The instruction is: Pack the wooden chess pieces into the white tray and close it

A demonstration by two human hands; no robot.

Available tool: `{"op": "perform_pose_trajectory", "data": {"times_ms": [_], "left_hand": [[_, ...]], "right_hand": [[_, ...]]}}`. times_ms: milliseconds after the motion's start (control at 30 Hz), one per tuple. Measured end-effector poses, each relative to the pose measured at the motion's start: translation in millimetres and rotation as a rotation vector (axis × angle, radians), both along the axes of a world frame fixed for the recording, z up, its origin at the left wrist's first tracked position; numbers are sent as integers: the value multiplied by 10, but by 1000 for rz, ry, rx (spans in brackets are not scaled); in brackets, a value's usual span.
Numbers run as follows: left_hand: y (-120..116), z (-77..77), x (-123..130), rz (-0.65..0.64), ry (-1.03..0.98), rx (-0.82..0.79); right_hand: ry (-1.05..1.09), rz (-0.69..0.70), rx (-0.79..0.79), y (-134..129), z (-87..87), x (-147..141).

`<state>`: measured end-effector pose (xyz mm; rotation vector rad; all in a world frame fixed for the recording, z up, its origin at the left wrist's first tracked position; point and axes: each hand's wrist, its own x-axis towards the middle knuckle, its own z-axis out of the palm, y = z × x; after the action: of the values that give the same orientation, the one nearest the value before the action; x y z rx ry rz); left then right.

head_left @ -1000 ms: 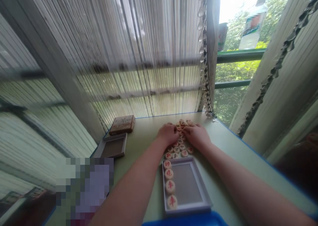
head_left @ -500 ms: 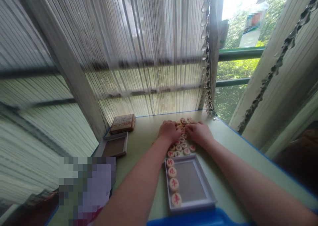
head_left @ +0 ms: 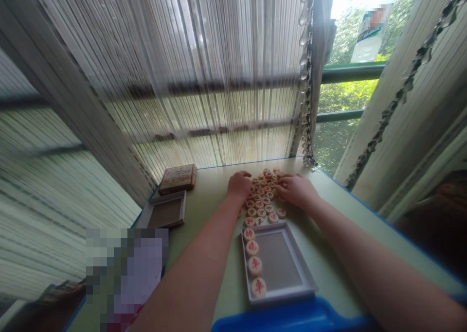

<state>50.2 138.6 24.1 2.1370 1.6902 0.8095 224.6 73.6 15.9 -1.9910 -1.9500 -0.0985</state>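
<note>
Round xiangqi pieces [head_left: 260, 204] with red or dark characters lie in a loose pile on the table. At the pile's left edge is my left hand [head_left: 240, 186], its fingers loosely bent beside the pieces and partly hidden. Opposite it, my right hand [head_left: 297, 190] has its fingers stretched over the right side of the pile, touching or close to pieces there. Nearer to me sits a shallow grey tray [head_left: 309, 273]. Red-marked pieces [head_left: 255, 266] form a column along its left side, the farthest one marked as a general.
Left on the pale green table [head_left: 204, 200] are a patterned box [head_left: 178, 177] and a second shallow tray [head_left: 182, 210]. A blue plastic edge [head_left: 277, 317] is at the near side. String curtains [head_left: 219, 69] hang behind; a bottle [head_left: 372, 30] stands beyond the window.
My left hand has drawn off the pile to the left, uncovering pieces. My right hand has shifted slightly right. The pieces in the tray stay put; the view has tilted slightly.
</note>
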Motion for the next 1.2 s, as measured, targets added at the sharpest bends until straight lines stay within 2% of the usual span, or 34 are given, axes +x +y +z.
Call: {"op": "perform_pose_trajectory", "data": {"times_ms": [200,567,667,767,867,933,1000,1067,1200], "left_hand": [[-38,31,-25,62,22,117],[-47,27,-36,104,22,110],[-66,41,-27,77,76,139],[-95,47,8,33,140,199],[-123,50,44,-5,162,244],[-142,54,61,-65,186,267],[-163,57,77,-136,220,292],[-184,57,93,-182,246,319],[-206,42,113,-218,270,353]], "right_hand": [[-21,35,12,-92,72,10],[43,108,-39,-138,102,54],[87,107,-23,-157,121,65],[242,91,-2,-185,165,39],[517,98,-35,-233,227,-1],[651,97,-95,-267,259,-20],[693,90,-188,-286,265,-28],[636,126,-227,-283,239,-31],[305,307,-77,-248,148,-39]]}}
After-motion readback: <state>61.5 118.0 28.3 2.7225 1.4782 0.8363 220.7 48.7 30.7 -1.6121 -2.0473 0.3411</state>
